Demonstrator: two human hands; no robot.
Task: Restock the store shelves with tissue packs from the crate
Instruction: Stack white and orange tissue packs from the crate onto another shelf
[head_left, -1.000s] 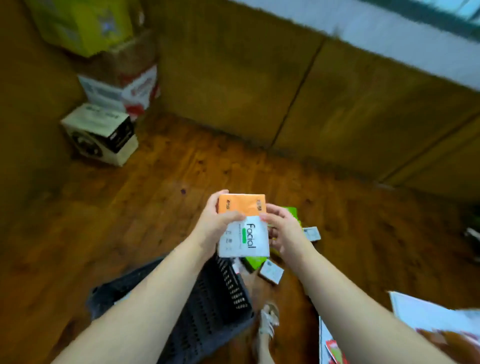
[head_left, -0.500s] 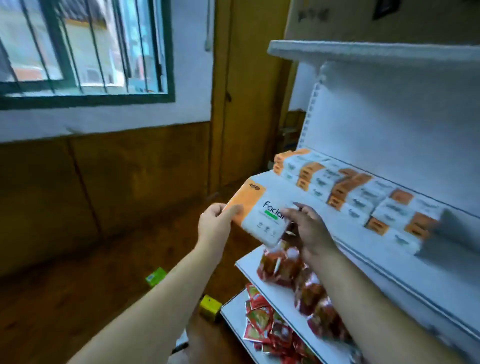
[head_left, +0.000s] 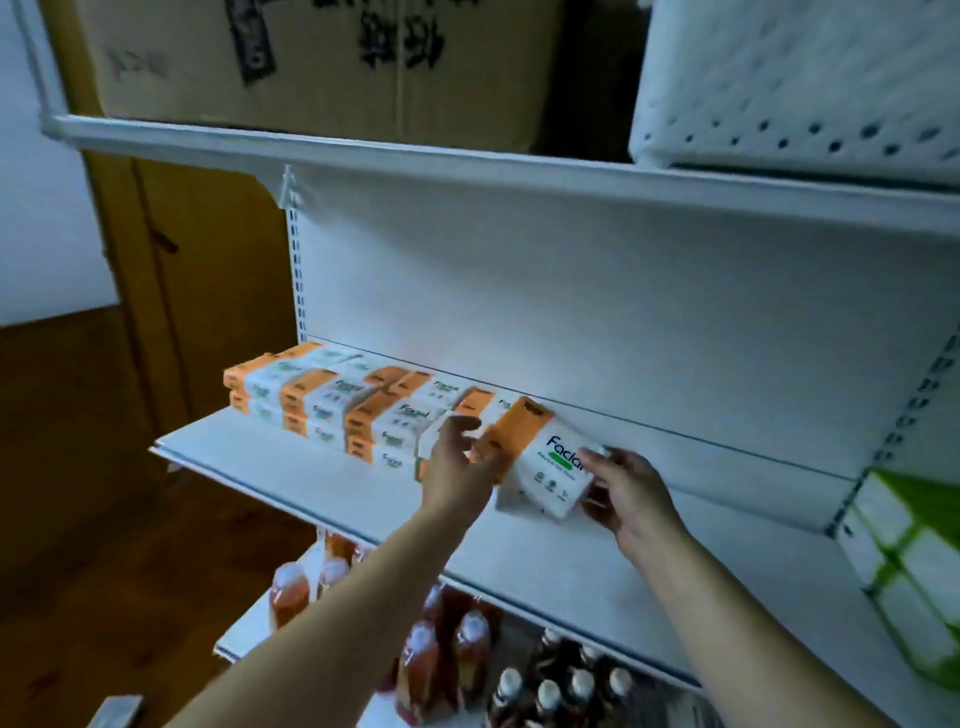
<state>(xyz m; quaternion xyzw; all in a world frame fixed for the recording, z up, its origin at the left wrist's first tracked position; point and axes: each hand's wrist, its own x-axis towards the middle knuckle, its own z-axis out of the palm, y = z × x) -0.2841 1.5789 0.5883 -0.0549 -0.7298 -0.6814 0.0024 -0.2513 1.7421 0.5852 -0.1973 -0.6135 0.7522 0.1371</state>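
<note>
Over on the left there's a brown wooden door (head_left: 197, 291) beside the white shelving unit, and a big cardboard box (head_left: 322, 62) sits on the top shelf (head_left: 467, 161). Below that, the middle shelf (head_left: 322, 483) carries a row of stacked tissue packs (head_left: 332, 410), orange-and-white, two high, running along the back panel from the shelf's left end.

The person's left hand (head_left: 457, 467) is at the right end of that row, against the orange end of the tissue pack (head_left: 545, 457) being put down. Its fingers are blurred, and I cannot tell whether they grip the pack or only touch it. The pack itself is tilted, orange end raised toward the back panel, white end low over the shelf surface, just beside the last stacked packs.

The right hand (head_left: 628, 493) grasps the white end, thumb on the printed face and fingers curled underneath.

Beneath the arms, the lower shelf holds bottles (head_left: 467, 654) with reddish contents and white caps. Up at the top right rests a white dotted bundle (head_left: 800, 78), and at the far right edge there are green-and-white packs (head_left: 914, 561).
</note>
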